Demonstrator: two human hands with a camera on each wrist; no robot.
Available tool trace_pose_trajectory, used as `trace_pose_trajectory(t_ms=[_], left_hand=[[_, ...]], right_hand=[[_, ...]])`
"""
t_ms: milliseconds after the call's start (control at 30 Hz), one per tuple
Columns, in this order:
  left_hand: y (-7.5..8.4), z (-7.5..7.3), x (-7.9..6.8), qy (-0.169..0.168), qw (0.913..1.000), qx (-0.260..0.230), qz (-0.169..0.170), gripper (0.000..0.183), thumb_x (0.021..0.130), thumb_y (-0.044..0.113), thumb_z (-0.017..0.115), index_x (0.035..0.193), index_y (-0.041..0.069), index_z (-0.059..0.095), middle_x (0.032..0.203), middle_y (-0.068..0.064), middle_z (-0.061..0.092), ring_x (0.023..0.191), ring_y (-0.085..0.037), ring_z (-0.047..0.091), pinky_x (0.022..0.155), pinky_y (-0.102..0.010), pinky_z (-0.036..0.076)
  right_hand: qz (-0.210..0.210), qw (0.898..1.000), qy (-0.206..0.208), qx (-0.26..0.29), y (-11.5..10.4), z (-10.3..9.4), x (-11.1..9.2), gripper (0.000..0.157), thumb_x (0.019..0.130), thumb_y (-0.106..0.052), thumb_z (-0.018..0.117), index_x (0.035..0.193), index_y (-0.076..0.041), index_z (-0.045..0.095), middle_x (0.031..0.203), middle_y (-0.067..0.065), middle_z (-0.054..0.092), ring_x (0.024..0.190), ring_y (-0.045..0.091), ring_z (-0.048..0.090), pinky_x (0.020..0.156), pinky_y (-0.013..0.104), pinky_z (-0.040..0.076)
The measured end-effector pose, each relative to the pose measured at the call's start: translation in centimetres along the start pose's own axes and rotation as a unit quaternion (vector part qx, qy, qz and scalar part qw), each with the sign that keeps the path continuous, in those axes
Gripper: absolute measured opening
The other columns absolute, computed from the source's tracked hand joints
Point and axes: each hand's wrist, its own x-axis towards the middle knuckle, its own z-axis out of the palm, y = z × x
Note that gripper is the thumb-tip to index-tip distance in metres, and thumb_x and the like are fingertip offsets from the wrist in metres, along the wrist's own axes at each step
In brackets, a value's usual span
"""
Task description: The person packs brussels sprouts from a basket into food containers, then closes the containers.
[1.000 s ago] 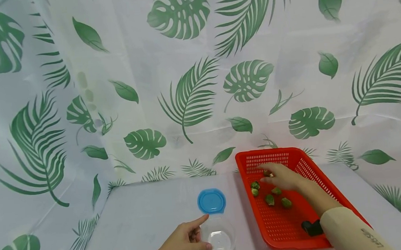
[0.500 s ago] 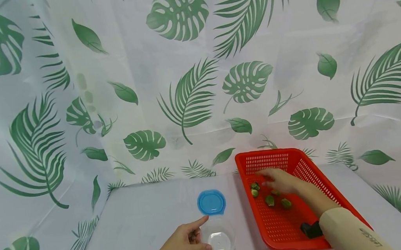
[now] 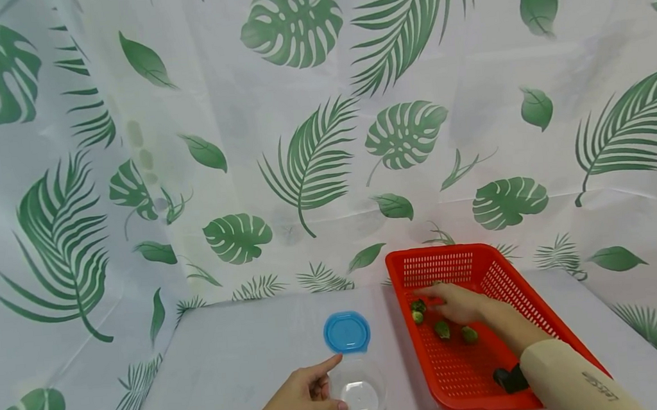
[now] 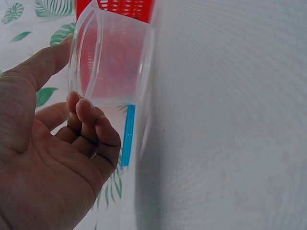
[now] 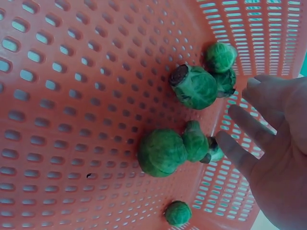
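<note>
My left hand (image 3: 300, 397) holds the side of a clear plastic container (image 3: 362, 395) between thumb and index finger, the other fingers curled. In the left wrist view, the thumb meets the rim of the container (image 4: 115, 62). Just beyond it lies a blue lid (image 3: 347, 332). Over the red basket (image 3: 428, 368), my right hand (image 3: 454, 301) reaches in with fingers spread and nothing in them. Several Brussels sprouts (image 3: 442, 330) lie on the basket floor. The right wrist view shows the fingertips close beside the sprouts (image 5: 162, 152), near the perforated wall.
A black object (image 3: 510, 379) sits at the right wrist, over the basket. White cloth with green leaf prints (image 3: 325, 166) hangs behind and at the left. Container, lid and basket stand on a white tabletop (image 3: 230, 348).
My right hand has moved slightly toward me inside the basket, covering a sprout seen earlier. The left hand and container have stayed in place.
</note>
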Motion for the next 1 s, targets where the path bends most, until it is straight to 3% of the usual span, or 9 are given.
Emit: trace_pose_trajectory(t_ms=[367, 633, 767, 1000], left_hand=[[0.04, -0.02, -0.01, 0.001, 1.0000, 0.003, 0.001, 0.079, 0.093, 0.018, 0.080, 0.159, 0.000, 0.039, 0.082, 0.005, 0.051, 0.064, 0.004, 0.042, 0.057, -0.012, 0.035], [0.05, 0.00, -0.01, -0.002, 1.0000, 0.002, 0.003, 0.078, 0.094, 0.018, 0.079, 0.158, -0.001, 0.038, 0.082, 0.004, 0.050, 0.065, 0.004, 0.042, 0.057, -0.012, 0.036], [0.06, 0.03, -0.03, 0.000, 1.0000, 0.002, 0.000, 0.079, 0.094, 0.019, 0.079, 0.159, 0.000, 0.038, 0.082, 0.004, 0.050, 0.065, 0.004, 0.041, 0.057, -0.013, 0.036], [0.09, 0.12, -0.01, 0.002, 1.0000, 0.000, -0.004, 0.079, 0.094, 0.020, 0.080, 0.159, 0.001, 0.039, 0.083, 0.004, 0.050, 0.065, 0.003, 0.042, 0.057, -0.013, 0.036]], right_hand=[[0.014, 1.000, -0.015, -0.004, -0.18, 0.18, 0.07, 0.054, 0.097, -0.016, 0.072, 0.149, -0.024, 0.060, 0.138, 0.011, 0.060, 0.118, 0.027, 0.056, 0.096, 0.055, 0.055], [-0.002, 1.000, -0.014, 0.003, -0.20, 0.10, -0.14, 0.047, 0.096, -0.015, 0.074, 0.142, -0.018, 0.066, 0.137, 0.009, 0.061, 0.121, 0.030, 0.056, 0.101, 0.059, 0.052], [-0.036, 0.999, -0.014, -0.005, 0.15, 0.17, -0.07, 0.047, 0.095, -0.015, 0.076, 0.140, -0.012, 0.067, 0.138, 0.009, 0.060, 0.122, 0.031, 0.056, 0.101, 0.054, 0.054], [-0.063, 0.997, -0.002, -0.040, 0.46, 0.10, 0.33, 0.034, 0.092, -0.018, 0.080, 0.125, -0.009, 0.075, 0.115, 0.006, 0.062, 0.103, 0.022, 0.056, 0.091, 0.042, 0.056]])
